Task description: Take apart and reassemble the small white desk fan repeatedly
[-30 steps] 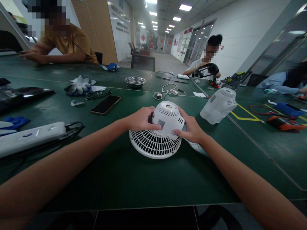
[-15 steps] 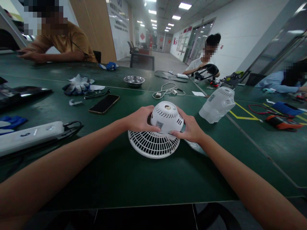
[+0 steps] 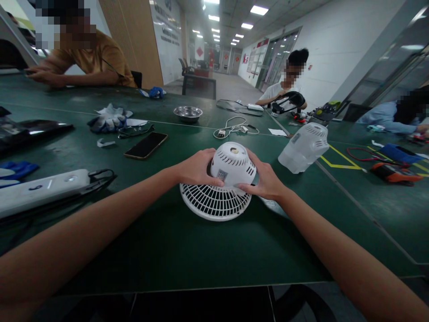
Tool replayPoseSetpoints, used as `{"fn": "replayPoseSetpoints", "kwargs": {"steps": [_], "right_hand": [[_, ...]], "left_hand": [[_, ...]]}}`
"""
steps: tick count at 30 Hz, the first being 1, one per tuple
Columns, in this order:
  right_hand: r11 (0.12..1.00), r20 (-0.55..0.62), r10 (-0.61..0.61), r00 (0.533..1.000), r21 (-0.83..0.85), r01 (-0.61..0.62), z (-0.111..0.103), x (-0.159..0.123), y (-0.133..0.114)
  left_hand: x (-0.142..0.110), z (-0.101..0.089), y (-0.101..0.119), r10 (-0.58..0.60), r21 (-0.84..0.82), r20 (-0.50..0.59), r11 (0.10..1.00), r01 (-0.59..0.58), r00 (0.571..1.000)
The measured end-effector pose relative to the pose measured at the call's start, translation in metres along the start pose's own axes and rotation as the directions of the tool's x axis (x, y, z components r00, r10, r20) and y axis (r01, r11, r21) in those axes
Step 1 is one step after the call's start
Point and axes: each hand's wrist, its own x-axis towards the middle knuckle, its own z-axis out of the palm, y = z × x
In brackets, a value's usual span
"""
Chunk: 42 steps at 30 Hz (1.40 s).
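In front of me a white slotted fan motor cover sits over the back of a round white fan grille, which lies on the green table. From the left my left hand grips the cover, its thumb beside a small printed label. My right hand clasps the opposite side, thumb along the lower edge. Fingers behind the cover are hidden. To the right stands a white, partly translucent vented housing, tilted. A pale flat piece, partly hidden, lies under my right wrist.
Left are a phone, gloves and a long white device with black cord. Farther back are a metal bowl and a white cable. An orange-and-black meter lies right. Several people sit around the table.
The cover has turned slightly in my hands, its label shifting left and down, and it sits a little more level. Both hands keep their hold.
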Motion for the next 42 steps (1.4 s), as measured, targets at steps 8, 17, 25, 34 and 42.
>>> {"fn": "replayPoseSetpoints", "kwargs": {"steps": [8,17,25,34,42], "right_hand": [[0.999,-0.066,0.015,0.998,-0.050,-0.019,0.006,-0.001,-0.002],[0.988,-0.100,0.083,0.992,-0.121,-0.095,0.001,-0.002,-0.003],[0.970,0.067,0.162,0.985,0.175,-0.171,-0.005,-0.009,-0.010],[0.966,0.090,0.171,0.981,0.180,-0.185,-0.007,-0.002,-0.021],[0.966,0.113,0.175,0.978,0.171,-0.193,-0.009,0.002,-0.024]], "left_hand": [[0.002,0.000,-0.001,0.035,0.023,-0.013,0.999,-0.035,0.999],[0.001,0.008,-0.006,-0.007,0.095,-0.124,0.995,0.019,0.992],[-0.002,0.016,-0.001,0.077,-0.076,-0.090,0.994,-0.084,0.993],[0.002,0.016,0.003,0.140,0.037,-0.114,0.990,-0.136,0.984],[0.004,0.019,-0.001,0.188,0.126,-0.156,0.977,-0.170,0.970]]}}
